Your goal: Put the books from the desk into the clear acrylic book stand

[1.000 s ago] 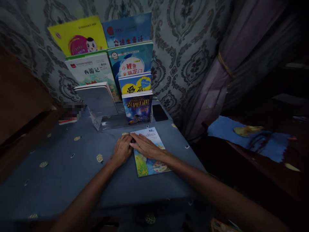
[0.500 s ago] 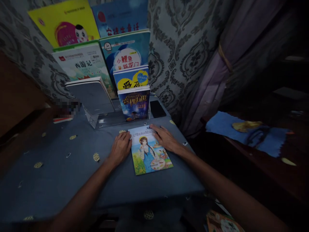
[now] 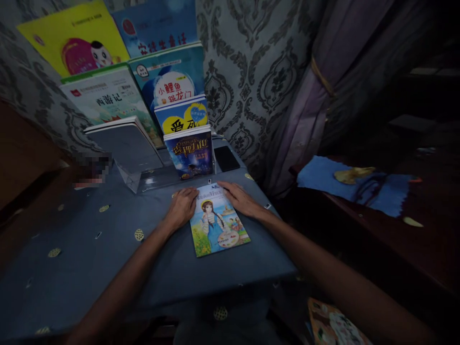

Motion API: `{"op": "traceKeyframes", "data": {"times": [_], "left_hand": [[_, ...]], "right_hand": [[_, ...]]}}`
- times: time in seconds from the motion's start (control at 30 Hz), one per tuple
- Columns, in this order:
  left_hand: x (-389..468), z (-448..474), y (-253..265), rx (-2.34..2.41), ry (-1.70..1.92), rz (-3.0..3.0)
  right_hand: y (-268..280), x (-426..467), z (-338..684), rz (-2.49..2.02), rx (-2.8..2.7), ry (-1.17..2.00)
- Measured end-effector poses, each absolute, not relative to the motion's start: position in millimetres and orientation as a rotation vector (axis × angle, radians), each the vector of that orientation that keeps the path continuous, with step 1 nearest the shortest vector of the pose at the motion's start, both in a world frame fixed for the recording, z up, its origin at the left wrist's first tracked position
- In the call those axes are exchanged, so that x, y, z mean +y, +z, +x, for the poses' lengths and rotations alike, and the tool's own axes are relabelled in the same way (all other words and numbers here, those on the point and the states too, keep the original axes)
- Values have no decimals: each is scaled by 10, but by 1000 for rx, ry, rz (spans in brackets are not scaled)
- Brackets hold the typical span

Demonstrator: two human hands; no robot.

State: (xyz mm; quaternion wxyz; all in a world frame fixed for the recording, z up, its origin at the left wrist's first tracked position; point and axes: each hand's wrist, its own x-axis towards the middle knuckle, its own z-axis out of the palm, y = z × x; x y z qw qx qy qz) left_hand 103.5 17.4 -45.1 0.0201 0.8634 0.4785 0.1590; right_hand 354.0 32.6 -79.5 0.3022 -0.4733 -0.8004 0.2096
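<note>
A picture book [image 3: 215, 225] lies flat on the cloth-covered table, its cover showing a girl in a blue dress and a yellow hat. My left hand [image 3: 182, 207] is at its upper left corner, fingers bent together over the edge and covering part of the title. At the upper right corner, my right hand [image 3: 240, 199] has its fingers laid on the cover along the edge. Both thumbs are hidden. Just behind the book rises a clear display stand [image 3: 151, 181] holding several upright books, with a dark blue book [image 3: 190, 153] in front.
A black phone [image 3: 227, 158] lies right of the stand. A grey-backed book [image 3: 124, 143] leans in the stand's left part. Patterned curtains [image 3: 251, 72] hang behind. On the right, a blue cloth [image 3: 355, 184] covers part of a dark surface. An orange book [image 3: 334, 322] is low at right.
The view has shifted, so the stand and books appear further left. My left fingers have come further over the book's upper left corner. My right hand stays at the upper right corner.
</note>
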Motion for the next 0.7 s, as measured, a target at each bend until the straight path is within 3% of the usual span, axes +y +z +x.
{"op": "traceKeyframes", "data": {"times": [0.27,0.7], "left_hand": [[510,1411,-590,1229,477,2730],[521,1530,-654,1103,650,2761]], "right_hand": [[-799,353,3557,-1123,-1950,705],[-810,344,3562,-1192,-1926,617]]}}
